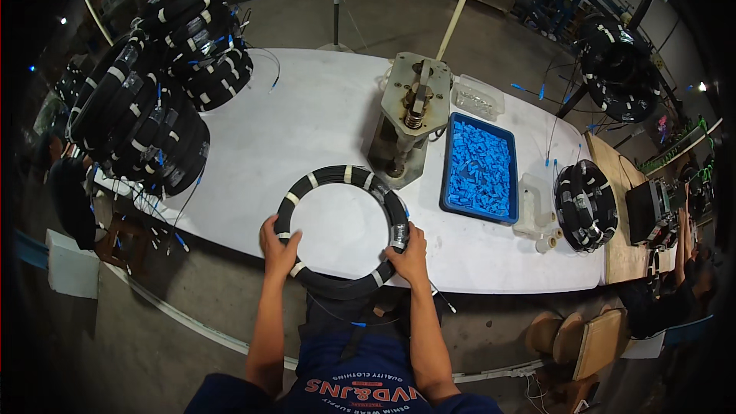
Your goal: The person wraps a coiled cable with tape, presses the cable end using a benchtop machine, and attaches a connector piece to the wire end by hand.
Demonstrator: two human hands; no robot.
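Observation:
A coil of black cable (pixel 341 287), bound with several white tape bands, lies partly on the white table and overhangs its near edge. My left hand (pixel 279 247) grips the coil's left side, thumb over the inner rim. On the right side, my right hand (pixel 409 254) is closed round the coil next to a clear plastic wrap (pixel 399 234). A thin cable end with a blue connector (pixel 358 324) hangs below the coil in front of my body. Another loose end with a white tip (pixel 452 309) sticks out beyond my right wrist.
A metal hand press (pixel 414 107) stands just beyond the coil. Right of it are a blue tray (pixel 447 203) of small blue parts, a clear box (pixel 498 100) and another cable coil (pixel 586 207). Stacked coils (pixel 138 115) fill the left end. A person (pixel 675 299) sits far right.

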